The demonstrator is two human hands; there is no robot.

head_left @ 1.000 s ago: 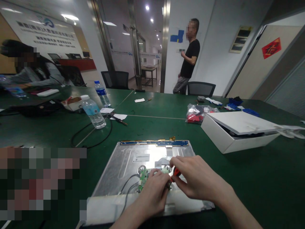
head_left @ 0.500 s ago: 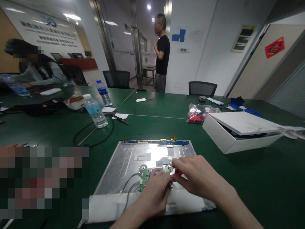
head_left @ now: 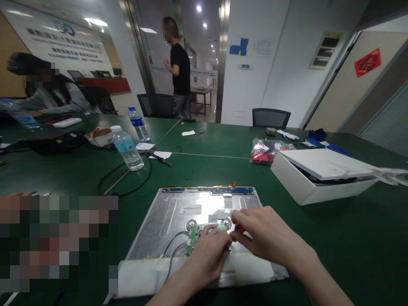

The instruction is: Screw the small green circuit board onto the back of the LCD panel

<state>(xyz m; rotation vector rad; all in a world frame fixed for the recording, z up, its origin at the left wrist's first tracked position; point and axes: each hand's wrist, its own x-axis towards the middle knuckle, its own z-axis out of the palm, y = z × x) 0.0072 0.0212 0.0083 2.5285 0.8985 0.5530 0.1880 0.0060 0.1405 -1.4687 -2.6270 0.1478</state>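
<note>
A flat metal display panel (head_left: 149,227) lies back side up in front of me. On its middle sits a green circuit board (head_left: 192,242) with dark cables running from its left side. My left hand (head_left: 208,250) rests over the board, fingers curled and closed near its right edge; what its fingertips pinch is hidden. My right hand (head_left: 259,229) is closed around the red and black handle of a screwdriver (head_left: 239,228), just right of the left fingertips. The screwdriver's tip is hidden. Along the panel's far edge runs a blue circuit strip (head_left: 204,191).
A white box (head_left: 318,178) with a tilted lid stands right, by a plastic bag (head_left: 267,151) holding something red. Water bottles (head_left: 127,148) and a soldering iron (head_left: 161,158) are at left on the green table (head_left: 204,170). One person sits at left; another (head_left: 180,68) is beyond the table.
The person in the black shirt has moved left past the glass door. My right hand and the screwdriver have shifted very slightly; my left hand and the panel stay in place.
</note>
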